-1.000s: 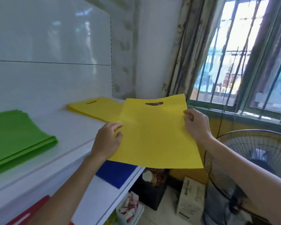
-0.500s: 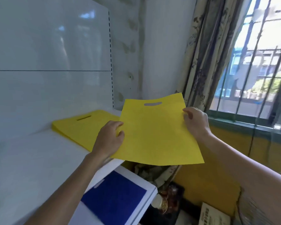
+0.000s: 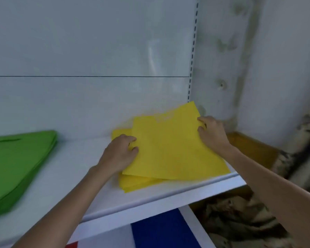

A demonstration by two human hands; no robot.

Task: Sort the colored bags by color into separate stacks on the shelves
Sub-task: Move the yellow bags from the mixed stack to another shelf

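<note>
The person holds one yellow bag (image 3: 170, 145) flat between both hands, over the top shelf (image 3: 79, 185). It lies right on top of the yellow stack (image 3: 132, 183), or just above it. The picture is a bit blurry, so I cannot tell if it touches yet.

The left hand (image 3: 120, 153) pinches the left edge of the bag, with its fingers curled over the top. The right hand (image 3: 211, 133) pinches the right edge, farther back, with curled fingers too.

The bag is turned a little compared with the stack. Its far corner points at the back wall on the right. The stack peeks out under it on the left and at the front. So I think the bag needs a small turn and a slide to the left before the hands let go. The left hand is the one closer to where the stack sticks out.

A green stack (image 3: 16, 161) sits well apart on the left. A blue bag (image 3: 161, 230) lies on the shelf below.
</note>
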